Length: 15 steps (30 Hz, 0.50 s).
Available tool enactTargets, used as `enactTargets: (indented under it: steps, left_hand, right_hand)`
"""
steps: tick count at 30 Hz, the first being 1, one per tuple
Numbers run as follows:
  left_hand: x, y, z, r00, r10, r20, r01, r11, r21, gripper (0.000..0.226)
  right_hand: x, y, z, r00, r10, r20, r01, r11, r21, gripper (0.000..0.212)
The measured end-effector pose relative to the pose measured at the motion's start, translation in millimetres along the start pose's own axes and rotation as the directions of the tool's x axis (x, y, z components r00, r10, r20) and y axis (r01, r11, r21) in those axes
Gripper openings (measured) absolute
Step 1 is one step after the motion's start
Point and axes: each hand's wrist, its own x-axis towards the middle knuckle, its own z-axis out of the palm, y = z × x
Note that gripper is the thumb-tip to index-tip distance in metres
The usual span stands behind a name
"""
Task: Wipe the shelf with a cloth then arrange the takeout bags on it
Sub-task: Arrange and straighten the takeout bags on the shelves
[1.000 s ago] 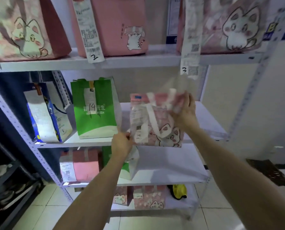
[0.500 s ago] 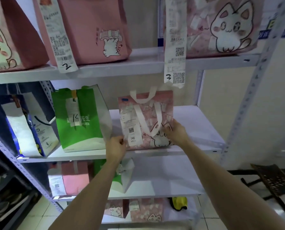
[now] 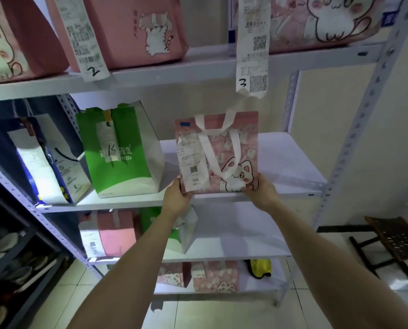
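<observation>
1. At the far left end of the middle shelf [image 3: 293,160] a blue and white bag [image 3: 48,162] stands upright at the front edge, partly behind the grey corner post.
2. Just to its right a green and white bag [image 3: 124,150] stands upright on the same shelf, a paper slip with a handwritten number taped to its front; its base sits at the front edge.
3. The left hand [image 3: 176,200] comes up from below the shelf's front edge and grips the lower left corner of the pink cat bag [image 3: 233,153], thumb on the face beside the receipt.
4. The pink cat bag stands upright near the middle of the shelf, its bottom at the front edge, apart from the green bag. A white receipt [image 3: 192,162] reading 046 covers its left side, and white ribbon handles loop over the front; one handle stands up above the top.
5. The right hand [image 3: 262,192] clasps the bag's lower right corner, fingers curled round the edge by the printed cat.
6. To the right of the bag the shelf surface is bare up to its right end and back corner.
7. On the shelf above, pink bags stand in a row; long receipts marked 2 [image 3: 84,36] and 3 [image 3: 252,46] hang over its front edge.
</observation>
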Motion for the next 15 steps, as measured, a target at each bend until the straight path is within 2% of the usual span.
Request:
enactTargets:
  steps: [2, 5, 7, 9, 11, 15]
  left_hand:
    - [-15, -6, 2, 0.997, 0.021, -0.072, -0.022, 1.0, -0.016, 0.043]
    - [-50, -26, 6, 0.981, 0.068, -0.182, -0.07, 0.998, -0.003, 0.041]
    - [-75, -47, 9, 0.985, 0.06, -0.163, -0.056, 0.998, 0.031, 0.043]
    - [-97, -69, 11, 0.999, 0.0, -0.054, 0.005, 0.997, 0.078, 0.042]
    - [-114, -90, 10, 0.994, -0.078, 0.073, 0.067, 0.988, 0.136, 0.042]
    - [-141, -121, -2, 0.957, -0.208, 0.2, 0.174, 0.969, 0.175, 0.041]
  right_hand:
    - [-17, 2, 5, 0.997, -0.025, -0.079, 0.03, 0.998, 0.059, 0.04]
    - [-55, 15, 26, 0.946, -0.079, -0.314, 0.101, 0.993, 0.056, 0.039]
    - [-80, 25, 49, 0.919, -0.104, -0.38, 0.123, 0.992, 0.026, 0.035]
    - [-93, 32, 71, 0.951, -0.155, -0.268, 0.161, 0.987, -0.001, 0.032]
    - [-96, 36, 92, 0.985, -0.163, -0.064, 0.162, 0.987, -0.027, 0.034]
    - [-101, 35, 128, 0.973, -0.152, 0.173, 0.171, 0.98, -0.1, 0.037]
